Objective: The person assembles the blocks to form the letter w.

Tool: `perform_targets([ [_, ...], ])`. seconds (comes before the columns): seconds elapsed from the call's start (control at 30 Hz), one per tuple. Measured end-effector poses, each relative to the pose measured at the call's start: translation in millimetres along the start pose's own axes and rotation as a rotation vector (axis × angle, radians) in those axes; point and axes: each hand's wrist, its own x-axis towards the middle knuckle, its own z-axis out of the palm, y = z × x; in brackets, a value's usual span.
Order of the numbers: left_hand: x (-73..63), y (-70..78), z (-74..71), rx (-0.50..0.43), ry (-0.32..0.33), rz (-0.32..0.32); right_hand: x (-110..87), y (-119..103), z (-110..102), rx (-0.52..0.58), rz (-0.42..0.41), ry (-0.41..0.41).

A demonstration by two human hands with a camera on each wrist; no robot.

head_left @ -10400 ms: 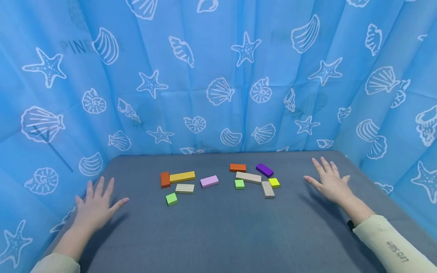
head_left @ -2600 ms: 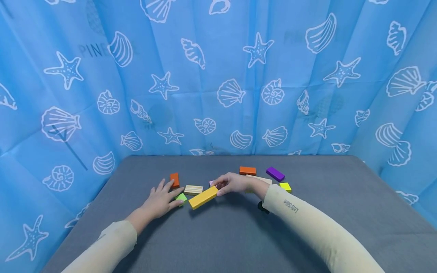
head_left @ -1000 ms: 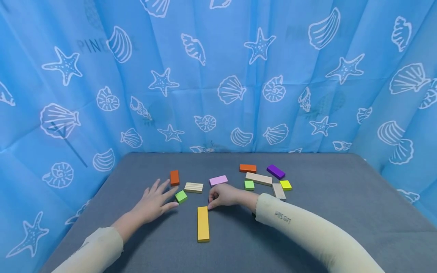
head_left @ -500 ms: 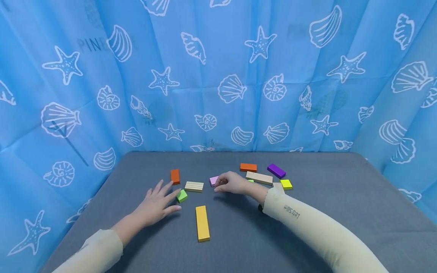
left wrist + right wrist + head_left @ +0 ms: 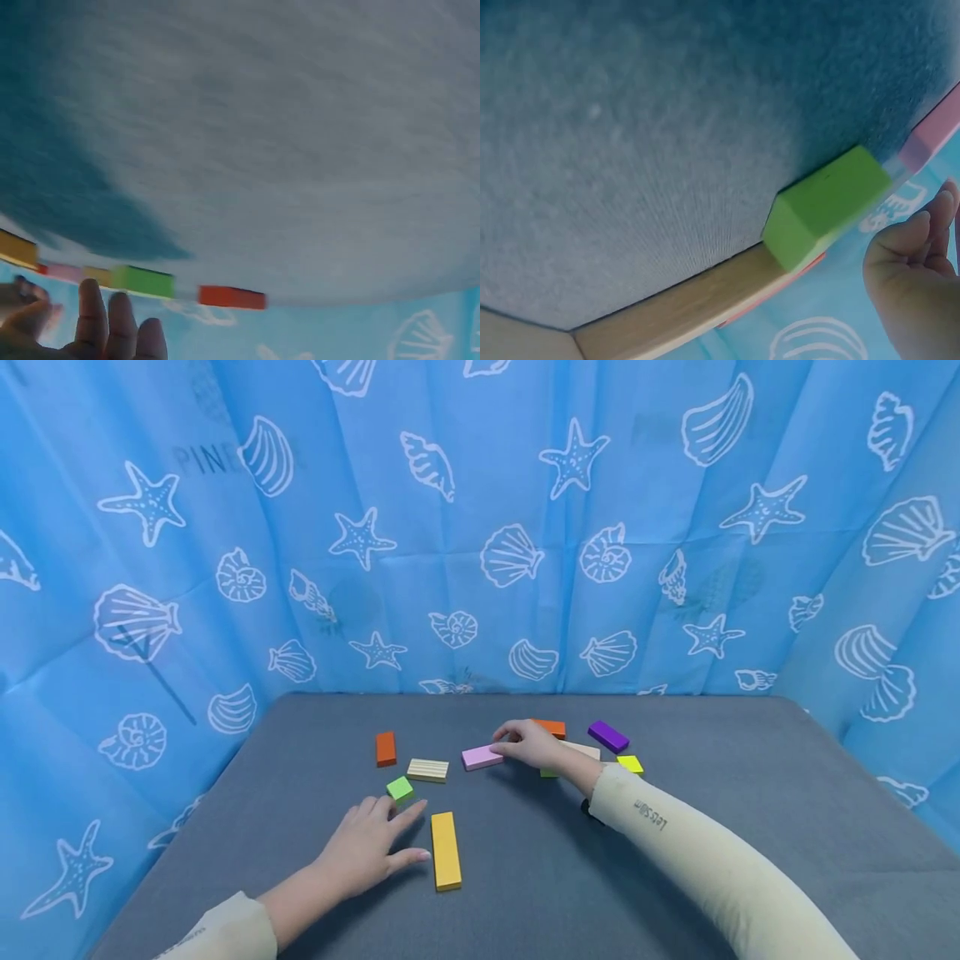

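Pinching the pink block (image 5: 481,757) squarely probably serves you best, as it lies beyond the yellow block (image 5: 446,852), your left hand (image 5: 363,847) relaxed and empty, your right hand (image 5: 531,745) at its right end, grip impossible to tell.

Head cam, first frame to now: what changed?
The long yellow block moved from beside the orange-red rectangular block toward the person and turned end-on; the right hand took it and let go. That hand is now at the right end of the pink rectangular block, grip unclear. The left hand came rightward, near the yellow block. Unmoved: orange-red and pink blocks, purple rectangular block.
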Motion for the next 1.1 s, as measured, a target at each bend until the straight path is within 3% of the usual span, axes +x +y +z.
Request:
perform_targets([
  [0.33, 4.4, 19.7, 4.6, -0.018, -0.121, 0.05, 8.3, 3.4, -2.9, 0.002, 0.011, 0.034],
  [0.87, 0.5, 24.6, 9.1, 0.01, -0.093, 0.013, 29.3, -12.1, 7.0, -0.01, 0.016, 0.058],
  [1.1, 0.2, 26.3, 9.0, 0.017, -0.111, -0.004, 45.9, -24.3, 17.8, 0.017, -0.058, 0.029],
])
